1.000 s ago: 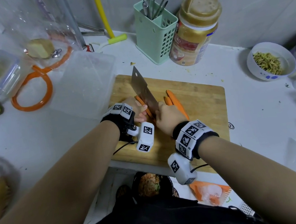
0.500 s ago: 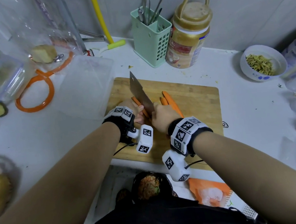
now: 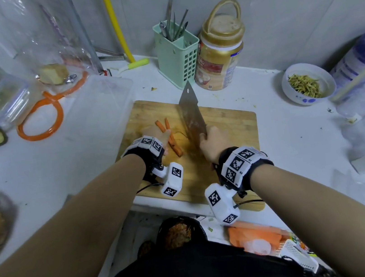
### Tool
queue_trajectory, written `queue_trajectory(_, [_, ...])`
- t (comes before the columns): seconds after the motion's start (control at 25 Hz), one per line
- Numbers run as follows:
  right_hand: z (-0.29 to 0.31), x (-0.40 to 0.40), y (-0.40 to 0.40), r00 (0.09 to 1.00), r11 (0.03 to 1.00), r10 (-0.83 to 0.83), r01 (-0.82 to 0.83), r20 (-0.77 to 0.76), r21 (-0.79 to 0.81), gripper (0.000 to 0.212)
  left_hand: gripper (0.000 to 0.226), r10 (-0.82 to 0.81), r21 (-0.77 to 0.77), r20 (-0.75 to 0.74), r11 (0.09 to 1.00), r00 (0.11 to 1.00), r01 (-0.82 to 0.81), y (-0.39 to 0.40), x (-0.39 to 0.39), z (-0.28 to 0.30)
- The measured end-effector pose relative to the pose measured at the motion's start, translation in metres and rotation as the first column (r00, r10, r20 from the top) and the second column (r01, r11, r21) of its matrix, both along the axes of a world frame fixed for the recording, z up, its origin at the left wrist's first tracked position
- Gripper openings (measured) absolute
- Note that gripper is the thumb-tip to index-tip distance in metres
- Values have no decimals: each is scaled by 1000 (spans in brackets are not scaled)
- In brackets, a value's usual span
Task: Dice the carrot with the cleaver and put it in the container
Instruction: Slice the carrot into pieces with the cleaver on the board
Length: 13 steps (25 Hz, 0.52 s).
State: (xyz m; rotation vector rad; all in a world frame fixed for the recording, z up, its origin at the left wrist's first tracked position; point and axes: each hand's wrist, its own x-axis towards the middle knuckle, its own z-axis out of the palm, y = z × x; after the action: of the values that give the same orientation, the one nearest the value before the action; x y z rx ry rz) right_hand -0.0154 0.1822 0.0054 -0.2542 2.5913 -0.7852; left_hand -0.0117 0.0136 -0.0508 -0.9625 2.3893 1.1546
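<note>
Wooden cutting board [image 3: 228, 131] at centre, carrot strips [image 3: 172, 137] lying on its left part. Left hand [image 3: 157, 135] resting on the strips, mostly hidden behind the wrist band, so grip cannot be told. Right hand [image 3: 213, 143] curled around the handle of the cleaver [image 3: 190, 111], blade tilted, tip toward 12 o'clock, just right of the strips. Clear plastic container [image 3: 102, 112] at 10 o'clock, touching the board's left edge, nothing visible inside. Green perforated utensil holder [image 3: 177, 61] at 12 o'clock, holding metal utensils. Gold-lidded jar [image 3: 219, 57] just right of it, contents unclear. White bowl [image 3: 308, 84] at 2 o'clock, holding yellowish-green shreds. Clear lidded box [image 3: 3, 103] at 9 o'clock, contents blurred. Orange ring [image 3: 39, 119] between that box and the container.
</note>
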Motion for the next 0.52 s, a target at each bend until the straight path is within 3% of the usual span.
queue_trajectory(0.16, [-5,4,14,1000,1000,18,-18,21,0,22,54,-112,-181,19,977,994,113,10,2,6])
queue_trajectory(0.28, [-4,4,21,998,999,51,-51,23,5,25,47,-145,-312,32,939,989,148,14,3,1])
queue_trajectory(0.4, [-2,2,26,996,997,82,-82,28,-3,25,33,-124,-356,-15,928,992,111,12,9,1])
queue_trajectory(0.52, [0,3,28,995,995,101,-101,5,3,25,36,-136,-356,-14,927,991,122,7,15,-3])
